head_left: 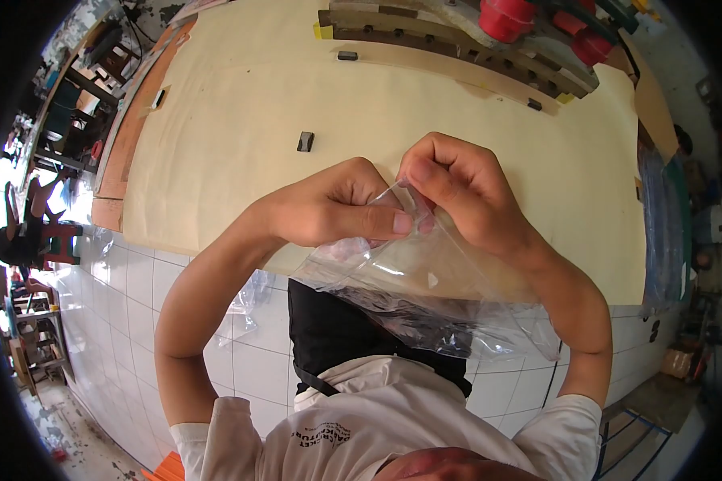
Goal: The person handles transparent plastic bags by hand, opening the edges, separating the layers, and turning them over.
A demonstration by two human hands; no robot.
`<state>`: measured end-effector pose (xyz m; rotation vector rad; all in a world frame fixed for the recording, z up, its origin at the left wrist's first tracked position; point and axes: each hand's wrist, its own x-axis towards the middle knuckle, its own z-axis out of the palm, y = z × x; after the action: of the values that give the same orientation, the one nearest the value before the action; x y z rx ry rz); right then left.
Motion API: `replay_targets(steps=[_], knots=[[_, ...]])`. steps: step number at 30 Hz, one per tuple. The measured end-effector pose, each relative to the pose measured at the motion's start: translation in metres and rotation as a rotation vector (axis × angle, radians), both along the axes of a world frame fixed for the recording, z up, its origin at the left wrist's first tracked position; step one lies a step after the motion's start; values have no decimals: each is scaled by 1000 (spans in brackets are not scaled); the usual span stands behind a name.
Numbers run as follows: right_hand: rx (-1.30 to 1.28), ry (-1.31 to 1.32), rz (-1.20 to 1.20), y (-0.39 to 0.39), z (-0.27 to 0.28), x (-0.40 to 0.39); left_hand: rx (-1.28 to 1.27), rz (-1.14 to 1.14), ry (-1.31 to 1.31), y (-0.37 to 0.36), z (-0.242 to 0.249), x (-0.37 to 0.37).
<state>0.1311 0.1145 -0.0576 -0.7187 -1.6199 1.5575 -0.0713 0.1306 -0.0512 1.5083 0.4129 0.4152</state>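
A clear plastic bag [433,276] hangs from both of my hands over the front edge of the table and across my lap. My left hand [341,204] pinches its upper edge, thumb on top. Close beside it, my right hand [469,188] grips the same edge between thumb and curled fingers. The film is bunched between the two hands and spreads out wide below them. Through it the table edge and my dark trousers show.
Pale paper covers the table [217,152]. On it lie a small dark block [306,142] and another black piece [347,56]. At the back stands a metal machine bar [457,48] with red knobs [507,18]. Clear plastic sheets [664,232] hang at the right edge.
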Motion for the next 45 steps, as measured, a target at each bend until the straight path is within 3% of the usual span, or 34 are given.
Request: replay_targets(steps=[9, 24, 31, 32, 36, 39, 45], knots=[[59, -61, 35, -2, 1, 1, 4, -70, -10, 1, -2, 3], [-49, -86, 6, -1, 8, 6, 13, 26, 29, -1, -1, 1], [-174, -53, 238, 5, 39, 31, 72, 322, -212, -3, -16, 0], [-141, -143, 239, 5, 41, 34, 72, 364, -222, -4, -15, 0], [-98, -300, 264, 5, 52, 41, 45, 331, -269, 1, -17, -4], [-75, -298, 256, 5, 50, 43, 102, 334, -310, 2, -16, -4], [-115, -268, 229, 5, 46, 43, -84, 345, -221, -7, -1, 0]])
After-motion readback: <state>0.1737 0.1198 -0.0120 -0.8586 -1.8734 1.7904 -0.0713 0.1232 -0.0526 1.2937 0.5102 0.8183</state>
